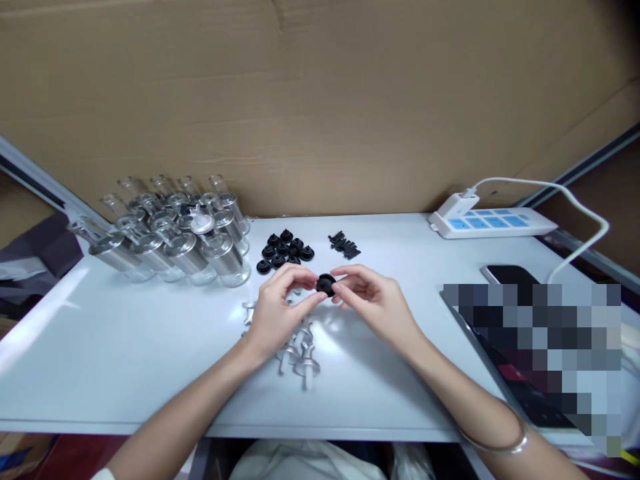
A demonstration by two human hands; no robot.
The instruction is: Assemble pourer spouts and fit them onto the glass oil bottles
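Note:
Between my two hands is a small round black cap [326, 285], its hollow side facing me. My left hand [281, 308] pinches its left edge with thumb and fingers. From the other side, my right hand [376, 297] grips the right edge the same way. Partly hidden below my left hand lie several silvery-white spout pieces [306, 363] with stems. Just beyond my hands sits a cluster of similar black caps [283, 249]. A little pile of thin black pieces [345, 245] rests to the right of that cluster.
Several glass bottles with metal sleeves [185, 250] stand at the left, a white spout piece [201, 220] among them. A power strip [495, 222] with a plugged-in charger and white cable lies at the back right. A phone [515, 280] and a pixelated dark device are at the right.

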